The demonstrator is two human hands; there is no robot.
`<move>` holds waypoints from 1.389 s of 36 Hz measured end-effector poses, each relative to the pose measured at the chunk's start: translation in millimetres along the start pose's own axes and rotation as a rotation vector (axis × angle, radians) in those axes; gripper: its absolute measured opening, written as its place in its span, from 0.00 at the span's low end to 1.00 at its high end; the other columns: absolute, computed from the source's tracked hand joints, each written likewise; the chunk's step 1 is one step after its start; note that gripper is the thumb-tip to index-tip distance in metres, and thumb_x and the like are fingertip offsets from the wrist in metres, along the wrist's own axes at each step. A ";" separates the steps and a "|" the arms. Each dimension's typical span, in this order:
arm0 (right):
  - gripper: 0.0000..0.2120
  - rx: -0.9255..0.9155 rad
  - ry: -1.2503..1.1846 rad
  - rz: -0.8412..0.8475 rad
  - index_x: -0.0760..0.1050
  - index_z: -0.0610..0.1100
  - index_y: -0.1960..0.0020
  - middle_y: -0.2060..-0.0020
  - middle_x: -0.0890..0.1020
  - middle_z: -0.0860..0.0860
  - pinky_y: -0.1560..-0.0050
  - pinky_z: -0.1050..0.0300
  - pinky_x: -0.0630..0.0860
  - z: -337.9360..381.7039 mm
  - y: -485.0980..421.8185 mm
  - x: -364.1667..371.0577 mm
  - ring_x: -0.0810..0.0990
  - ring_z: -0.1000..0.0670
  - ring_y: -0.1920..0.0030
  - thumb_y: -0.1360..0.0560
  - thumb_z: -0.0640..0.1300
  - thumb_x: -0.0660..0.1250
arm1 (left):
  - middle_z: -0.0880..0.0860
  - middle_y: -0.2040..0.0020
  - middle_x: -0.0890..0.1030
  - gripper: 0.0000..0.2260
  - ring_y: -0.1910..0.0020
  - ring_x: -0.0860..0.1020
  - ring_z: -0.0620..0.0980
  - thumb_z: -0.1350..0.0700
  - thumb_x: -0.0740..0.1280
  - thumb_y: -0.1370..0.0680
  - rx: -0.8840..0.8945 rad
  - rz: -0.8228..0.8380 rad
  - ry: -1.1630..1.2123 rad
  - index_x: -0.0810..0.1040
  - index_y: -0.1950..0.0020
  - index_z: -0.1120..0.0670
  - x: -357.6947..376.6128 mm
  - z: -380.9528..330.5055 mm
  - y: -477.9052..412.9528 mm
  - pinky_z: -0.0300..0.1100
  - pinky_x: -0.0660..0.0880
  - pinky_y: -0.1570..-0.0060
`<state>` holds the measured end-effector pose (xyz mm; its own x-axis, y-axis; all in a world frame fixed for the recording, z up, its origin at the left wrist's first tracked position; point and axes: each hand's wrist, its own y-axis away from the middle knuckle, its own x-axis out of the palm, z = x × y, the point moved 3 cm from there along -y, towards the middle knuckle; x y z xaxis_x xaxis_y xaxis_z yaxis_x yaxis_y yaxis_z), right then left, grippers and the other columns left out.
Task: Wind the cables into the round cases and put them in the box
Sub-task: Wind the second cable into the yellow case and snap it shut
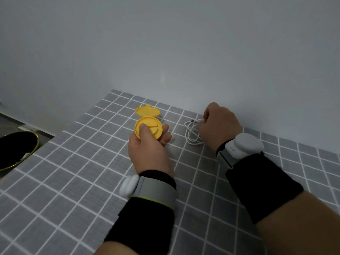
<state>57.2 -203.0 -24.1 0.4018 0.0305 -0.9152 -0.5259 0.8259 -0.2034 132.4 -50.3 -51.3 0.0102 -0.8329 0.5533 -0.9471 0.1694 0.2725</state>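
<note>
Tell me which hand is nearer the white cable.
Right. The right hand pinches the cable near its plug; the left hand holds the yellow case, left of the cable, apart.

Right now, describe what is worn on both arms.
Both hands bare: left hand, right hand. Left strap grey, yellow-green edge, with white left pod; right strap grey with pale right pod. Black left sleeve and right sleeve cover part of each forearm.

Nothing here can be read: no text, label, brand, number or sign. The yellow case (154, 126) is plain, and the wrist bands (156, 189) show no legible marking.
</note>
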 end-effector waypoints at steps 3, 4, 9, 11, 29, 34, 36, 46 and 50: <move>0.07 -0.010 0.097 0.205 0.74 0.45 0.58 0.60 0.78 0.48 0.64 0.58 0.66 4.0 3.7 4.5 0.74 0.47 0.63 0.25 0.48 0.63 | 0.55 0.58 0.83 0.08 0.56 0.86 0.56 0.57 0.60 0.18 -0.007 0.004 -0.005 0.78 0.53 0.56 0.7 -0.7 0.2 0.45 0.79 0.63; 0.09 0.003 0.115 0.236 0.73 0.45 0.61 0.64 0.76 0.49 0.68 0.59 0.64 3.7 3.5 6.3 0.72 0.49 0.67 0.25 0.49 0.63 | 0.55 0.57 0.83 0.08 0.56 0.86 0.56 0.57 0.60 0.18 -0.010 0.007 -0.007 0.78 0.53 0.56 0.6 -0.5 -0.1 0.45 0.79 0.63; 0.12 0.070 0.072 0.249 0.71 0.43 0.63 0.65 0.73 0.48 0.70 0.59 0.63 1.2 -2.0 8.7 0.73 0.46 0.64 0.26 0.50 0.67 | 0.58 0.55 0.83 0.09 0.56 0.86 0.56 0.56 0.60 0.18 -0.018 0.030 -0.019 0.78 0.52 0.56 1.2 1.0 1.3 0.44 0.79 0.63; 0.15 0.062 0.083 0.335 0.70 0.42 0.65 0.66 0.73 0.47 0.72 0.58 0.60 4.1 -2.8 7.9 0.72 0.48 0.66 0.25 0.49 0.67 | 0.58 0.55 0.83 0.08 0.56 0.86 0.57 0.56 0.60 0.18 -0.021 0.036 -0.017 0.77 0.52 0.56 1.0 1.0 0.9 0.45 0.79 0.63; 0.14 0.001 0.128 0.331 0.67 0.45 0.66 0.65 0.72 0.48 0.68 0.58 0.64 12.2 6.5 3.0 0.73 0.46 0.63 0.27 0.51 0.67 | 0.57 0.56 0.83 0.08 0.57 0.86 0.56 0.57 0.59 0.18 -0.022 0.074 -0.031 0.77 0.48 0.57 2.0 4.7 -0.4 0.46 0.79 0.62; 0.10 -0.175 -0.123 0.101 0.72 0.46 0.61 0.65 0.77 0.52 0.61 0.54 0.71 12.9 16.8 -4.1 0.76 0.48 0.62 0.27 0.52 0.66 | 0.59 0.48 0.83 0.14 0.57 0.86 0.55 0.57 0.58 0.17 -0.012 0.089 -0.017 0.69 0.30 0.51 2.2 3.3 0.1 0.46 0.80 0.61; 0.08 -0.194 -0.253 0.037 0.74 0.47 0.59 0.65 0.78 0.55 0.62 0.57 0.70 13.3 21.6 -7.6 0.76 0.53 0.63 0.27 0.50 0.68 | 0.60 0.45 0.82 0.16 0.57 0.86 0.55 0.56 0.58 0.16 -0.019 0.090 -0.009 0.67 0.29 0.48 1.4 2.9 0.7 0.46 0.81 0.60; 0.10 -0.098 -0.973 0.099 0.74 0.45 0.48 0.62 0.84 0.47 0.72 0.62 0.72 8.5 27.1 -13.0 0.80 0.49 0.72 0.26 0.37 0.71 | 0.62 0.41 0.78 0.13 0.57 0.86 0.57 0.60 0.57 0.16 -0.015 0.128 -0.003 0.74 0.40 0.44 4.0 1.6 4.2 0.49 0.82 0.59; 0.03 -0.106 -0.687 0.047 0.81 0.47 0.53 0.66 0.84 0.51 0.65 0.58 0.77 5.0 24.9 -14.8 0.81 0.52 0.69 0.26 0.43 0.72 | 0.62 0.44 0.80 0.10 0.55 0.86 0.58 0.61 0.57 0.16 -0.046 0.158 -0.008 0.76 0.43 0.50 7.0 2.4 6.0 0.51 0.83 0.57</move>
<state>41.9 -180.1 -13.9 0.7417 0.4428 -0.5038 -0.6105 0.7568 -0.2335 126.0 -56.4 -47.7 -0.1400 -0.7980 0.5861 -0.9212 0.3220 0.2184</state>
